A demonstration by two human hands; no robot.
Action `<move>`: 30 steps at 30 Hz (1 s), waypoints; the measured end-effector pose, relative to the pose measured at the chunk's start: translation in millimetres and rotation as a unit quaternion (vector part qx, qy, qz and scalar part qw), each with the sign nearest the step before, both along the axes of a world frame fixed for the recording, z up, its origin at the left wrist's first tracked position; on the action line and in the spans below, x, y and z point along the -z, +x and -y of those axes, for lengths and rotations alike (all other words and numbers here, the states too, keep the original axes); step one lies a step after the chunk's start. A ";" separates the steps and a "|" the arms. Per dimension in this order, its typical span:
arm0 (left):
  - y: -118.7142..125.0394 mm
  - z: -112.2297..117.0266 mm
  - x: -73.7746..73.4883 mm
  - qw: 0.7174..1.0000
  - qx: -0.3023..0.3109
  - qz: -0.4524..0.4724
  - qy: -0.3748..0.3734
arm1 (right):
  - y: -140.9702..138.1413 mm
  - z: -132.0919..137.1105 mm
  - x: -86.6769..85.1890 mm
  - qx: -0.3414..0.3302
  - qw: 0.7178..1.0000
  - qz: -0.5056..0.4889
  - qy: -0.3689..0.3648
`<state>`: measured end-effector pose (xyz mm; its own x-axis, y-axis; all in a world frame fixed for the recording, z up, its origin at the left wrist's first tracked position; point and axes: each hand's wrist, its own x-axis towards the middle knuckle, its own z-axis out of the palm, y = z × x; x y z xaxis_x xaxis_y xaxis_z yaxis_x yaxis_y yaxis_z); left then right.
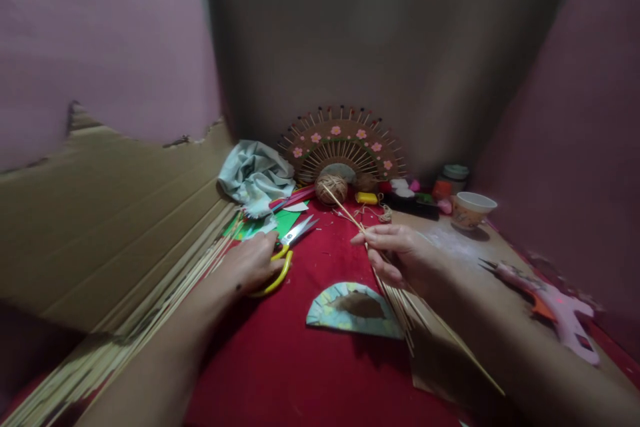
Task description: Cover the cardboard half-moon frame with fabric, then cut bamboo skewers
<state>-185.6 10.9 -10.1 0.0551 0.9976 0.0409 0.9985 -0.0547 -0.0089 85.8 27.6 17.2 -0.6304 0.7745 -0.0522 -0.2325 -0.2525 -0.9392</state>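
My left hand [256, 260] is closed at the yellow-handled scissors [286, 271], whose blades point away to the right, slightly apart. The hand hides part of the handles. My right hand [395, 252] pinches a thin bamboo stick [345, 210] between thumb and fingers; its far tip reaches in front of a ball of twine [331, 189]. Beneath that hand lie several loose sticks [400, 307] on a brown board. Between the hands, a half-round piece covered in patterned cloth [325, 307], with a brown patch in it, rests on the red cloth [280, 360].
A fan-shaped stick piece with pink flowers [336, 131] stands at the back. Crumpled pale cloth [257, 173] and long sticks [125, 347] lie left, beside cardboard [125, 213]. At right are a patterned cup [473, 210], a jar [454, 177] and a pink glue gun [555, 307].
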 end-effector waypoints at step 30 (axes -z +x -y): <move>69.5 32.8 -8.4 0.894 0.239 0.065 0.373 | -24.6 34.5 17.7 -0.059 0.992 -0.068 -0.091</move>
